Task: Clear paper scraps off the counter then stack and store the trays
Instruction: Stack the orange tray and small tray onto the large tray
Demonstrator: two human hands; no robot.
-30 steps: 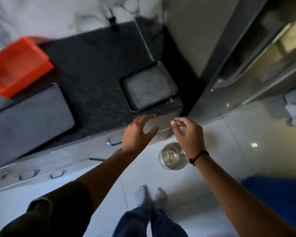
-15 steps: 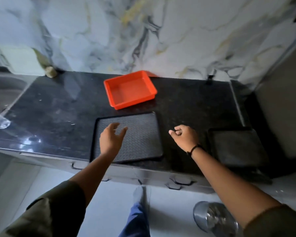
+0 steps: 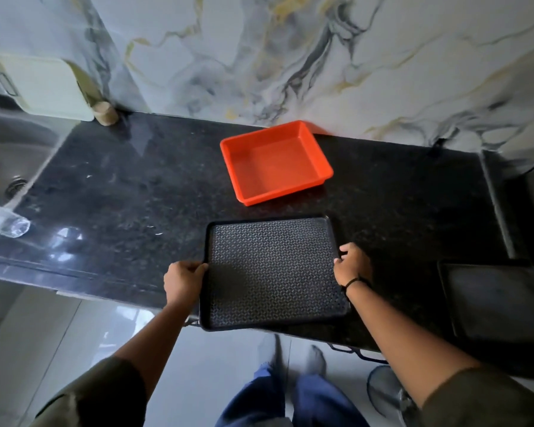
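On counter (image 3: pixel 136 186), left hand (image 3: pixel 182 280), right hand (image 3: pixel 350 266) now gripping black tray (image 3: pixel 272 272)

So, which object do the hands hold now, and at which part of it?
Both hold the black textured tray by its side rims: the left hand on the left edge, the right hand on the right edge.

One head cam only, no 2nd view to share. Wide-angle, worn high, looks fwd & steeply down over the table (image 3: pixel 136 195). Close: both forearms enter from bottom edge, left grip (image 3: pixel 184 280) and right grip (image 3: pixel 352 266) mid-frame, wall beyond them.
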